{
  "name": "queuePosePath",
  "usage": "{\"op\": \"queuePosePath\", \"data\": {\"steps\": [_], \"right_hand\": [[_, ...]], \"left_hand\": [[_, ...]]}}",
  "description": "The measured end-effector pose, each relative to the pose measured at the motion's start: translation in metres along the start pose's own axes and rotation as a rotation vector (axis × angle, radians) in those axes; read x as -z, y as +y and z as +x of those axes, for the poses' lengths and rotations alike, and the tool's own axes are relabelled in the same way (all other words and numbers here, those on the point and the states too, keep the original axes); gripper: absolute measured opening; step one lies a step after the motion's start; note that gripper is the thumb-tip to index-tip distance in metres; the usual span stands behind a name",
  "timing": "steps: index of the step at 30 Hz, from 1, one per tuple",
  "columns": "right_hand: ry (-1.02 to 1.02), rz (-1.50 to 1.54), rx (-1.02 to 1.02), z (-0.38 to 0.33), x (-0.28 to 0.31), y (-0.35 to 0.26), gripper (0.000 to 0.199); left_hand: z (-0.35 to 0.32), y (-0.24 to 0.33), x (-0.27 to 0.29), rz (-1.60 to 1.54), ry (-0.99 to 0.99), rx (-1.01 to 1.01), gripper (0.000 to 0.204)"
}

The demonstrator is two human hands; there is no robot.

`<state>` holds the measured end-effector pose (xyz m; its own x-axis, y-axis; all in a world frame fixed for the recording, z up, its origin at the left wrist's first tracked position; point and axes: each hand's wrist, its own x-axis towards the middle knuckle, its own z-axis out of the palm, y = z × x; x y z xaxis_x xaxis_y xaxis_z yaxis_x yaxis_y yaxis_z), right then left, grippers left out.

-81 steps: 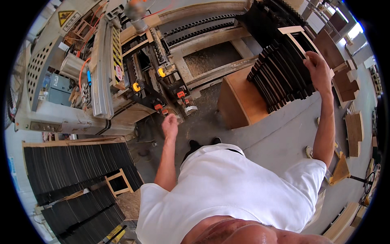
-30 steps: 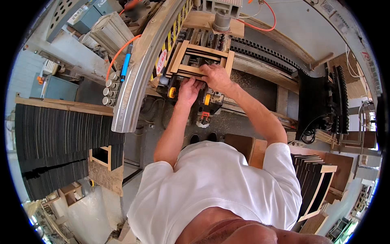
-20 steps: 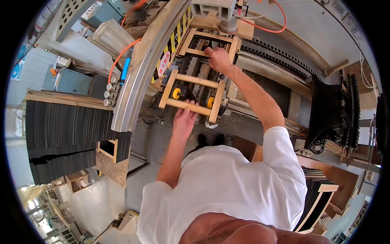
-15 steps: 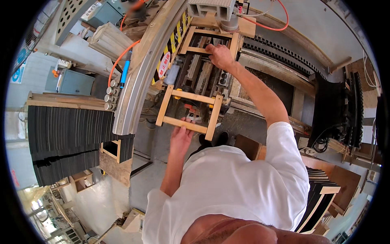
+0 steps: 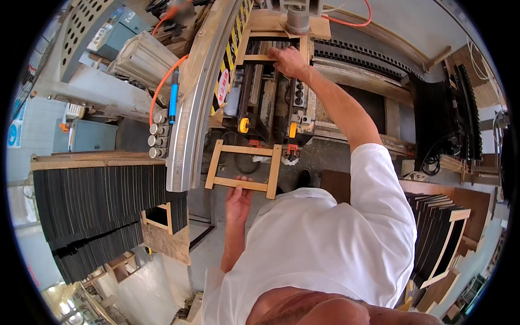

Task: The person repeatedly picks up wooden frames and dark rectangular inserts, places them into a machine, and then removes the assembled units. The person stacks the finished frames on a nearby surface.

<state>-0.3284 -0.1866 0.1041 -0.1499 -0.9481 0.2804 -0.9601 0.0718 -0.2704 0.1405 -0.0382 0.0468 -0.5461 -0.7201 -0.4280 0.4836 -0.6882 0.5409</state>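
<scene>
My left hand [image 5: 238,205] is closed on the near rail of a small pale wooden frame [image 5: 274,170], two side pieces joined by two crosspieces. This frame is held in the air between my body and the machine [image 5: 269,103]. Farther off, a second wooden frame [image 5: 257,57] lies at the far end of the machine, beneath a metal cylinder [image 5: 298,21]. My right arm reaches out to it, and my right hand [image 5: 290,61] is closed around its near crosspiece, close to the right side piece.
A metal-edged beam [image 5: 189,114] with black-and-yellow striping runs along the machine's left side. Stacks of black-sided frames stand on the left [image 5: 103,200] and at the right [image 5: 433,233]. Yellow knobs [image 5: 244,125] face me. An orange hose [image 5: 157,92] curves by the beam.
The frame in my left hand has moved back toward my body, away from the machine's near end. My right hand stays at the far frame's crosspiece. The view has shifted a little.
</scene>
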Motion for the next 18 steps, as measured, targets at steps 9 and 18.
{"op": "queuePosePath", "data": {"steps": [9,18], "right_hand": [[0.054,0.003,-0.072,-0.008,-0.015,-0.001,0.031],[-0.012,0.198,-0.117,0.015,-0.017,0.015,0.031]], "left_hand": [[0.012,0.014,0.091,0.203,0.216,0.074,0.032],[0.010,-0.012,0.106,0.270,0.329,0.089,0.029]]}}
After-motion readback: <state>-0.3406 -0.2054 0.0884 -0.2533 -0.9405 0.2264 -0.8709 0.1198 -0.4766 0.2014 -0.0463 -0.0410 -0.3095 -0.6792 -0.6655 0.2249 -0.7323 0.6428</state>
